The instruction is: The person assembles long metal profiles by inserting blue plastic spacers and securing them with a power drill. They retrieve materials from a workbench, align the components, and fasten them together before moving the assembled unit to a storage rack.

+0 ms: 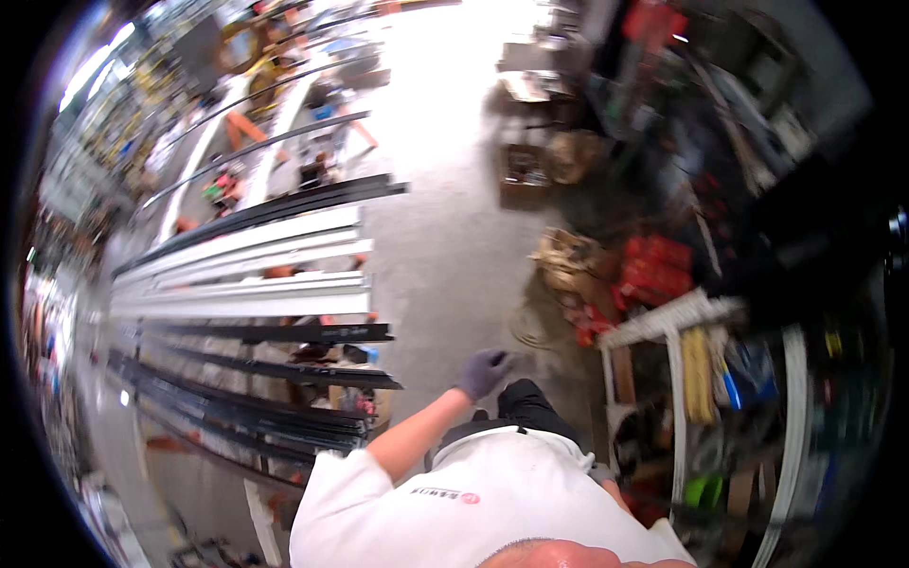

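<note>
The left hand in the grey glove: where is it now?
In the head view, the grey-gloved left hand is below centre, slightly right, with long black bars to its left and the black trouser leg at lower right.

At least three white bars [284, 303] and at least five dark bars [331, 333] were counted, overlapping too tightly for an exact total. One gray-gloved left grip [483, 374] showed whole, plus one white shirt [511, 478], one green item [703, 490] and one yellow slab [698, 379]. At least one open carton [524, 192] showed; red containers [655, 270] were too blurred to count.
</note>
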A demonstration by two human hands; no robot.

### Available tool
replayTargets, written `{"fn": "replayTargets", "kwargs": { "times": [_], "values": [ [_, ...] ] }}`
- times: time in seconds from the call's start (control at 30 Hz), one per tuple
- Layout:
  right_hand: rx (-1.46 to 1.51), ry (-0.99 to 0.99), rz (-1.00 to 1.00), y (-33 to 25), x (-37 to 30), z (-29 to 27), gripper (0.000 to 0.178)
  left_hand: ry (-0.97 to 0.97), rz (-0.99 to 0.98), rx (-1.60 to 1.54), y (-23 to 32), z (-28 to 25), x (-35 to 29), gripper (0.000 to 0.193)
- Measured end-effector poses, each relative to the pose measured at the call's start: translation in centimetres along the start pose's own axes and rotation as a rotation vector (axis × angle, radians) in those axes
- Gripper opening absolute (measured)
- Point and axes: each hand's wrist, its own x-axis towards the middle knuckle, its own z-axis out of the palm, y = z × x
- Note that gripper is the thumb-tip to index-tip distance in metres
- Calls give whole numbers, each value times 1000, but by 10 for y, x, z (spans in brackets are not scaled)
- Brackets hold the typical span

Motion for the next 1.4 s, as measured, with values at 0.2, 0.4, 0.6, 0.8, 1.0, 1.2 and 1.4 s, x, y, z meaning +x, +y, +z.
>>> {"fn": "replayTargets", "kwargs": {
  "times": [0.2, 0.4, 0.6, 0.8, 1.0, 1.2, 1.4],
  "values": [
    [-273, -100, -120, -184, 150, -88, 53, 21, -125, 42, -37, -56, 156, 35],
    [-654, -76, -408, -442, 312, -254, 53, 347, -492, -117, -94, -119, 251, 42],
    [-482, 423, -663, -784, 352, -444, 32, 569, -460, -106, -77, -198, 410, 40],
    [-359, 398, -868, -1023, 374, -503, 27, 690, -420, -256, -151, -252, 578, 40],
    [-645, 128, -582, -1096, 433, -535, 37, 626, -408, -289, -193, -351, 785, 42],
    [-479, 116, -232, -1157, 492, -596, 47, 525, -265, -163, -218, -486, 1000, 45],
    [-588, -18, -223, -1281, 599, -657, 47, 608, -282, -137, -280, -539, 1177, 45]
  ]
}}
